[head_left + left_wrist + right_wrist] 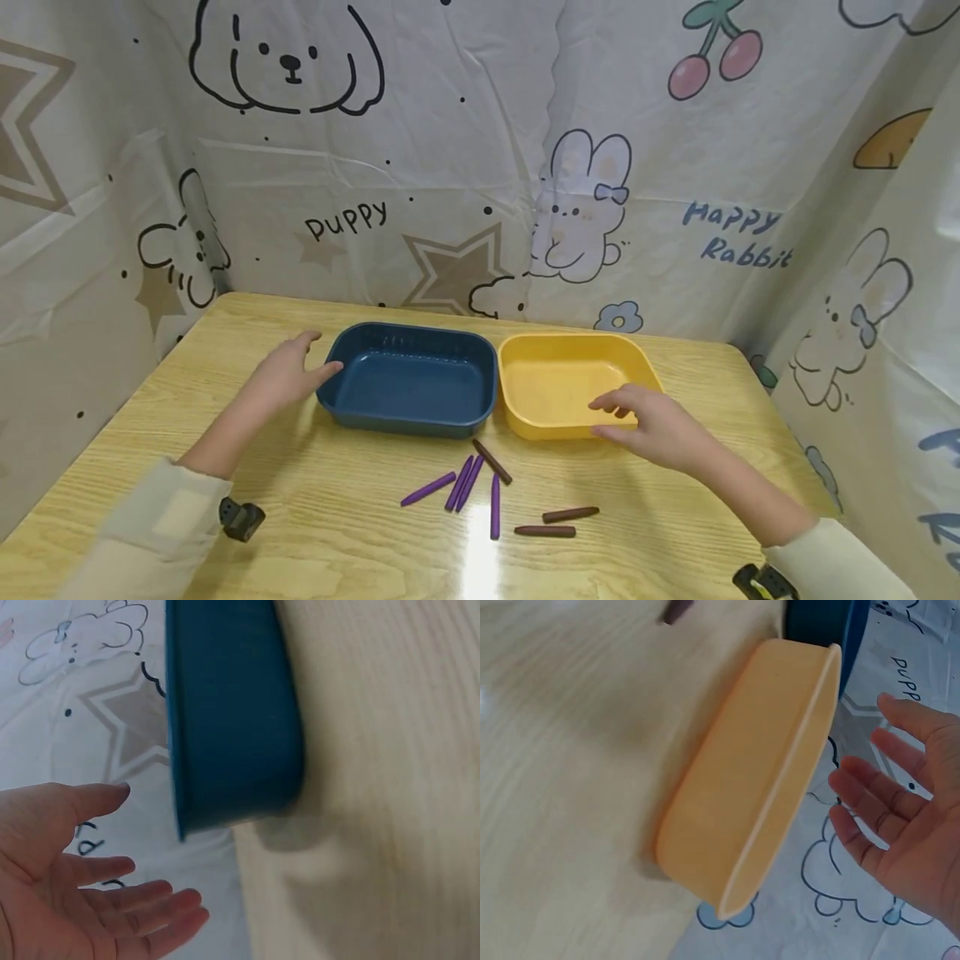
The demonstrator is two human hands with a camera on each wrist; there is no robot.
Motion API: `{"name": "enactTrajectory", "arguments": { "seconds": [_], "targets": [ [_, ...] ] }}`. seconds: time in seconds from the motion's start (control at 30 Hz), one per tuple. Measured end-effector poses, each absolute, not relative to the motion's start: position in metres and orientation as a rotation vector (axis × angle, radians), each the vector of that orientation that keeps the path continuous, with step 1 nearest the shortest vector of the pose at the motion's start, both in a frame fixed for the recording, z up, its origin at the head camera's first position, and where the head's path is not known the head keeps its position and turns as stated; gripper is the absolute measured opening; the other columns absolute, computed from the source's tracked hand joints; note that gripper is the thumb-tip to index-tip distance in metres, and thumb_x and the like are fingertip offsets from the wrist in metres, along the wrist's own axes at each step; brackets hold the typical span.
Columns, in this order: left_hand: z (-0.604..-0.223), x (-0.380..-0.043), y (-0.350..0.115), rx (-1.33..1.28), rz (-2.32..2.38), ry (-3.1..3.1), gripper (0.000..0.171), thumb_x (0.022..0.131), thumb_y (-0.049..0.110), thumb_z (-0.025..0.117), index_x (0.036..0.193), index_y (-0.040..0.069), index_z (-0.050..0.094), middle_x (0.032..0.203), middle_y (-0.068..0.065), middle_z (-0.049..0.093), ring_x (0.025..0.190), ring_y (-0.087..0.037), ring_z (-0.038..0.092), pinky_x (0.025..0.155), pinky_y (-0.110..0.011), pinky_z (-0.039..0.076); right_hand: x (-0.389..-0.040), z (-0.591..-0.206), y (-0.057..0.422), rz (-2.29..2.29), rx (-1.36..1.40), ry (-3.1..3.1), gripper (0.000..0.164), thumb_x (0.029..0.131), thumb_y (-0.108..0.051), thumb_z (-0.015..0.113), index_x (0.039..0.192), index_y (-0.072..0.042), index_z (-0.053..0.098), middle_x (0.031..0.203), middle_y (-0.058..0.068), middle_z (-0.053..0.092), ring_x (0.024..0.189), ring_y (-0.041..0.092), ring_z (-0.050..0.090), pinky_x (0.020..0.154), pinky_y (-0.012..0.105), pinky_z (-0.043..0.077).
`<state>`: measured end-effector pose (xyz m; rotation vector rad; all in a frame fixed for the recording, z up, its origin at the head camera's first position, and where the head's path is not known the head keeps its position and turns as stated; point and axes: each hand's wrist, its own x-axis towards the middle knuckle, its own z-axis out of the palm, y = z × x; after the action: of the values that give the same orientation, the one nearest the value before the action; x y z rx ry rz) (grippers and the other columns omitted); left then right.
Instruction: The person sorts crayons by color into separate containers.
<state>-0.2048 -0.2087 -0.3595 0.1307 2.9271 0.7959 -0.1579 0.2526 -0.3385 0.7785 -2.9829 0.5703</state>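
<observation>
Two hands at two trays on a wooden desk (pixel 322 542), seen from left to right. A pale sleeve (pixel 150 517) with a black wrist camera (pixel 242 519) leads to the left hand (pixel 288 375), whose fingers are spread wide, the thumb set well off from the others. This hand hangs at the left end of the blue tray (pixel 416 387); the left wrist view shows a gap between hand and rim. The blue tray stands upright near the back of the desk. In front of its right half lie a slanted purple crayon (pixel 427 489) and, further right, a pair of purple crayons (pixel 459 483) side by side. Next come a tilted brown crayon (pixel 492 462), its upper end near the trays, and a lone purple crayon (pixel 495 508) pointing toward the viewer. Just right of the blue tray stands the yellow tray (pixel 551 387); whether their rims touch cannot be told. Before it lie two roughly parallel brown crayons (pixel 571 514). The right hand (pixel 660 425) hovers at the yellow tray's right front corner, apart from the rim in the right wrist view, its fingers loosely extended with a wide thumb gap. A printed cloth (pixel 465 117) hangs behind the desk.
</observation>
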Motion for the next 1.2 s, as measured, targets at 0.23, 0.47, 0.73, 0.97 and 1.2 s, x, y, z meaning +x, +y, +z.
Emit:
{"name": "enactTrajectory", "arguments": {
  "seconds": [0.23, 0.47, 0.73, 0.97, 1.2],
  "targets": [
    [-0.378, -0.208, -0.212, 0.065, 0.889, 2.862, 0.068, 0.096, 0.031, 0.049, 0.143, -0.009, 0.023, 0.135, -0.037, 0.039, 0.119, -0.051, 0.043, 0.092, -0.057, 0.041, -0.151, -0.368, 0.253, 0.715, 0.988, -3.012, 0.021, 0.082, -0.026, 0.07, 0.098, -0.013, 0.07, 0.089, -0.004, 0.067, 0.079, 0.007, 0.056, 0.07, 0.026, 0.049],
    [-0.391, -0.21, -0.211, 0.049, 1.002, 2.851, 0.062, 0.096, 0.024, 0.049, 0.143, -0.008, 0.025, 0.13, -0.035, 0.045, 0.108, -0.044, 0.056, 0.083, -0.047, 0.049, -0.143, -0.391, 0.251, 0.813, 1.066, -3.087, 0.019, 0.082, -0.026, 0.07, 0.097, -0.014, 0.07, 0.09, -0.005, 0.066, 0.079, 0.008, 0.057, 0.067, 0.025, 0.048],
    [-0.4, -0.207, -0.208, 0.045, 1.154, 2.844, 0.054, 0.096, 0.015, 0.048, 0.141, -0.008, 0.029, 0.124, -0.038, 0.048, 0.084, -0.03, 0.067, 0.062, -0.029, 0.053, -0.135, -0.411, 0.25, 0.86, 1.165, -3.081, 0.018, 0.08, -0.023, 0.072, 0.097, -0.017, 0.071, 0.085, -0.008, 0.061, 0.076, 0.003, 0.051, 0.068, 0.02, 0.045],
    [-0.404, -0.207, -0.207, 0.01, 1.214, 2.855, 0.049, 0.095, 0.01, 0.046, 0.139, -0.008, 0.033, 0.119, -0.035, 0.053, 0.079, -0.026, 0.067, 0.058, -0.026, 0.053, -0.13, -0.419, 0.249, 0.817, 1.201, -3.071, 0.016, 0.081, -0.02, 0.071, 0.097, -0.018, 0.071, 0.086, -0.01, 0.058, 0.076, -0.002, 0.052, 0.067, 0.018, 0.047],
    [-0.405, -0.207, -0.207, 0.005, 1.221, 2.875, 0.048, 0.094, 0.009, 0.046, 0.138, -0.008, 0.034, 0.117, -0.034, 0.054, 0.074, -0.022, 0.067, 0.056, -0.026, 0.052, -0.13, -0.423, 0.248, 0.809, 1.262, -3.011, 0.008, 0.082, -0.015, 0.07, 0.089, -0.014, 0.073, 0.08, -0.01, 0.057, 0.068, -0.004, 0.047, 0.06, 0.015, 0.043]
  ]
}}
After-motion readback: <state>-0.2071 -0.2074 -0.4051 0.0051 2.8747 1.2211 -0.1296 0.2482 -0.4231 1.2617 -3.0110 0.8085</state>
